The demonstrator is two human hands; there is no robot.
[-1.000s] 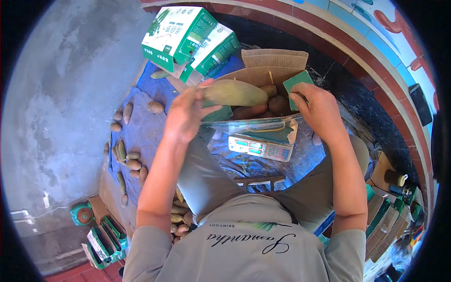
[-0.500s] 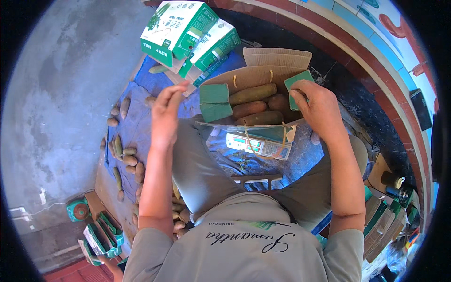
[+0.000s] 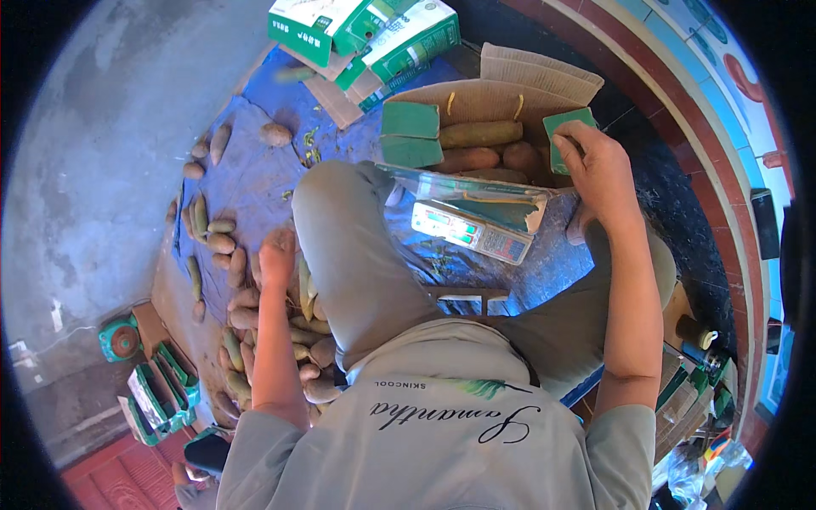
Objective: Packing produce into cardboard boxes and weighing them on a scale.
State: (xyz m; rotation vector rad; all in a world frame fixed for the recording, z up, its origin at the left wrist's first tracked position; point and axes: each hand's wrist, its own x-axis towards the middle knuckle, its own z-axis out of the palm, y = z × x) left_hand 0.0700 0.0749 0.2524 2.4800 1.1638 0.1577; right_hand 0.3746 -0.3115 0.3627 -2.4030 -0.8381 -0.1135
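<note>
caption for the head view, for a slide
Seated person's left hand reaches into a pile of sweet potatoes while the right hand rests on the rim of a cardboard box.

Bright daylight fills my view, strongest on the grey floor (image 3: 93, 144) at my left, with soft shadows under my legs. The fisheye bends every edge toward a black rim. Detail stays sharp in the middle and smears slightly near the borders.

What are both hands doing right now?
Left hand: down among the tubers; grip cannot be told.
Right hand: gripping the green flap of the box.
</note>
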